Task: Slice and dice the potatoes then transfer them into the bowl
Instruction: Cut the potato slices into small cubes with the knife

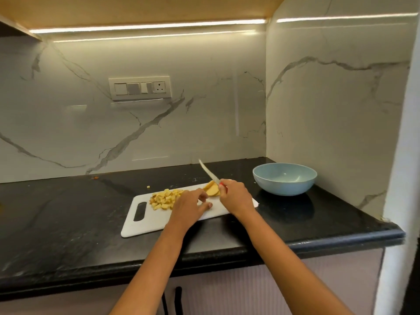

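Right hand [235,196] grips a red-handled knife [210,172]; left hand [189,204] pinches potato slices [212,189] beside diced cubes [164,198].

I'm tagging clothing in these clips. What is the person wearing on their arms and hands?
Nothing shows: both forearms are bare up to the frame's lower edge, with no sleeves visible. The left hand and right hand have no gloves, and no watch or bracelet is visible.

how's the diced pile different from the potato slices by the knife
The diced pile is many small cubes heaped toward the board's handle end; the slices are a few broad flat pieces at the far end. The pile lies untouched; the slices sit between both hands, beside the knife. Both are yellow potato on the board.
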The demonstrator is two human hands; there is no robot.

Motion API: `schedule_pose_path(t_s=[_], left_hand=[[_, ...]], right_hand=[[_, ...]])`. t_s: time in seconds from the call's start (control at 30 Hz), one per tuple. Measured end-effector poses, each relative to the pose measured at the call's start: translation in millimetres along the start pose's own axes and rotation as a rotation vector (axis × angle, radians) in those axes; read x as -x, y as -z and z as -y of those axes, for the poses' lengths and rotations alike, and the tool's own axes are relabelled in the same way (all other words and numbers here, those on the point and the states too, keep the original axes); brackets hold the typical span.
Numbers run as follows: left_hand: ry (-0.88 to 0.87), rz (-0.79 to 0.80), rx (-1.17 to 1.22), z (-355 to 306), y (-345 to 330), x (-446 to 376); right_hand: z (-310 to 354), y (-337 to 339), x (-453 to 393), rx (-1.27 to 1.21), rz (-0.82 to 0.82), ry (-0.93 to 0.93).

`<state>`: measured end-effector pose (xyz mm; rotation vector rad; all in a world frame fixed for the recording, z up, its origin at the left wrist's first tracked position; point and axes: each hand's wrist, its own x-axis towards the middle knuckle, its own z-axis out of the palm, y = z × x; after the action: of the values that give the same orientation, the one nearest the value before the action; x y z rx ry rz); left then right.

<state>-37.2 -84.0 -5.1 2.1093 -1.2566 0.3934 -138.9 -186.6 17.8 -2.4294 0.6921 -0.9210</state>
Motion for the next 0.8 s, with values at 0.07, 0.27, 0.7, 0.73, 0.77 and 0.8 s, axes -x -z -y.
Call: schedule_pose_path(t_s=[0.07, 0.27, 0.7, 0.73, 0.77, 0.8], left_hand=[[0.031, 0.012, 0.035, 0, -3, -1], [0.173, -0.059, 0.212, 8, -2, 0], [0.146, -0.039, 0.196, 7, 0, 0], [0.147, -0.038, 0.187, 7, 0, 0], [0.149, -0.034, 0.179, 7, 0, 0], [0.153, -0.030, 0.173, 7, 0, -1]], right_hand=[[2, -1, 9, 0.026, 0.042, -0.013], [19, 0, 37, 0.370, 0.168, 0.043], [35, 23, 72, 0.451, 0.227, 0.039], [36, 23, 72, 0.447, 0.230, 0.037], [36, 23, 72, 0.444, 0.233, 0.035], [36, 24, 72, 0.441, 0.237, 0.034]])
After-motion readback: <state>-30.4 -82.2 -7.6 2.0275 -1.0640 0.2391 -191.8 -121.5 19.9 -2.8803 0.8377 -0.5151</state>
